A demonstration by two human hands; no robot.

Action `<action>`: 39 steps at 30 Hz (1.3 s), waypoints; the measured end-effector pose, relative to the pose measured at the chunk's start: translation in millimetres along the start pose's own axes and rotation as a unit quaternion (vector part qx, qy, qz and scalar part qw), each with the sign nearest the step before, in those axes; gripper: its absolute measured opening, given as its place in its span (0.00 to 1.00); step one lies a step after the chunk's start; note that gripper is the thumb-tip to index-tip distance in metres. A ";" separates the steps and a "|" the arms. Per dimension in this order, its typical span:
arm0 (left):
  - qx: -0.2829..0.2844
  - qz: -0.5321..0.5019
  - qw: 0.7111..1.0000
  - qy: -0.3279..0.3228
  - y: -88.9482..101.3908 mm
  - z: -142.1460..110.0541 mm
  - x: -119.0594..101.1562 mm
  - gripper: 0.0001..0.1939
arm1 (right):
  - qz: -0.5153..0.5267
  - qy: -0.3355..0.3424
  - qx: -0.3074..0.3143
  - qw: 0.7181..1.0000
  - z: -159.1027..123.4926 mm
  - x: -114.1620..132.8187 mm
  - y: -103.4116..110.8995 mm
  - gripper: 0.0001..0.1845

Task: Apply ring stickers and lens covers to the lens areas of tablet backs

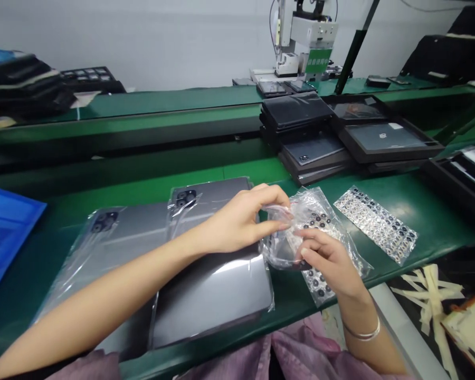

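My left hand point(243, 219) and my right hand point(326, 258) both pinch a clear plastic bag point(283, 248) that holds a sheet of small black round parts. The bag hovers just right of two grey tablets in plastic wrap, one point(217, 285) close to me and one point(114, 237) to its left, both lying back-up on the green table point(419, 206). Under my right hand lies a second sheet of black parts in film point(320, 287). A third sheet point(376, 224) lies farther right.
Stacked black trays with tablets point(312, 134) stand beyond the bag, more trays point(383, 140) to their right. A blue sheet point(3, 227) lies at the left edge. A white machine point(304, 45) stands at the back. Peeled paper strips point(431, 295) lie at lower right.
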State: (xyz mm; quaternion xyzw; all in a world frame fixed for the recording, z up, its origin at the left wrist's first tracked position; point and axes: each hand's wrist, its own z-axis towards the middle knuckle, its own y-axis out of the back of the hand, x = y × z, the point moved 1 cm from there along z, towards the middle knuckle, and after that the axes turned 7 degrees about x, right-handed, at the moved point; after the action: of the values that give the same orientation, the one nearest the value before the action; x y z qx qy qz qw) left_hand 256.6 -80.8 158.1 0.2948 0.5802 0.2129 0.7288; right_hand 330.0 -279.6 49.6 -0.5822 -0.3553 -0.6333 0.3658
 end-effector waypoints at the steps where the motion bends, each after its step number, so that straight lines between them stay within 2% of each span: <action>1: 0.020 0.034 0.999 -0.015 2.2 -2.4 -0.9 0.02 | -0.010 -0.011 -0.015 1.000 -0.6 -0.9 -2.6 0.11; 4: 0.096 0.099 0.990 -0.040 9.0 -8.8 2.2 0.07 | -0.109 0.001 -0.079 0.991 -5.2 -5.9 2.1 0.08; 6: 0.119 0.126 0.985 -0.019 11.3 -9.5 6.7 0.12 | -0.175 0.018 -0.110 0.978 -9.2 -9.5 9.8 0.08; 8: 0.098 0.150 0.983 0.026 11.3 -5.9 10.5 0.11 | -0.214 0.029 -0.141 0.966 -12.2 -12.9 16.3 0.08; 10: 0.059 0.158 0.983 0.071 9.5 0.9 11.9 0.02 | -0.248 0.036 -0.170 0.953 -13.6 -16.0 19.5 0.09; 11: 0.049 0.155 0.983 0.083 8.1 4.6 11.7 0.04 | -0.271 0.039 -0.181 0.945 -13.7 -17.4 19.9 0.09; 13: 0.060 0.136 0.985 0.088 4.4 11.5 10.2 0.08 | -0.322 0.046 -0.206 0.923 -13.7 -19.7 19.4 0.09; 16: 0.119 0.111 0.982 0.093 -2.0 17.3 8.2 0.08 | -0.367 0.059 -0.277 0.886 -15.0 -22.6 18.6 0.08; 18: 0.140 0.093 0.981 0.100 -6.7 19.0 8.0 0.08 | -0.319 0.043 -0.321 0.891 -16.0 -25.4 19.0 0.09; 20: 0.133 0.054 0.984 0.110 -11.4 20.5 9.4 0.07 | -0.227 0.010 -0.335 0.914 -15.7 -29.7 18.9 0.10; 22: 0.092 -0.009 0.987 0.130 -15.7 22.6 13.2 0.07 | -0.143 -0.015 -0.319 0.937 -13.5 -34.5 17.0 0.13; 26: -0.019 -0.084 0.981 0.176 -20.2 27.3 26.7 0.10 | -0.039 -0.033 -0.270 0.962 -7.9 -41.2 10.0 0.20; 29: -0.048 -0.095 0.975 0.197 -19.5 28.0 34.0 0.11 | 0.017 -0.036 -0.290 0.956 -7.8 -41.0 9.4 0.17; 33: -0.039 -0.050 0.983 0.174 -18.2 27.1 33.2 0.09 | -0.003 -0.018 -0.364 0.931 -12.1 -35.4 15.6 0.14; 35: -0.036 -0.130 0.974 0.182 -19.3 27.9 32.7 0.10 | 0.004 -0.012 -0.368 0.930 -12.4 -33.9 16.7 0.14; 37: -0.036 -0.250 0.946 0.202 -20.1 29.3 34.0 0.12 | 0.024 -0.014 -0.349 0.937 -11.0 -34.3 15.2 0.15; 39: -0.013 -0.335 0.920 0.203 -18.8 29.7 36.1 0.13 | 0.040 -0.018 -0.335 0.941 -9.2 -35.8 12.5 0.17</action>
State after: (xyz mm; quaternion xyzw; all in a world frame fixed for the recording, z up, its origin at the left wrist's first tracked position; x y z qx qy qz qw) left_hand 293.3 -76.4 124.0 0.0242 0.7777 0.0188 0.6279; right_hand 338.5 -291.9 13.6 -0.6963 -0.1056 -0.6898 0.1676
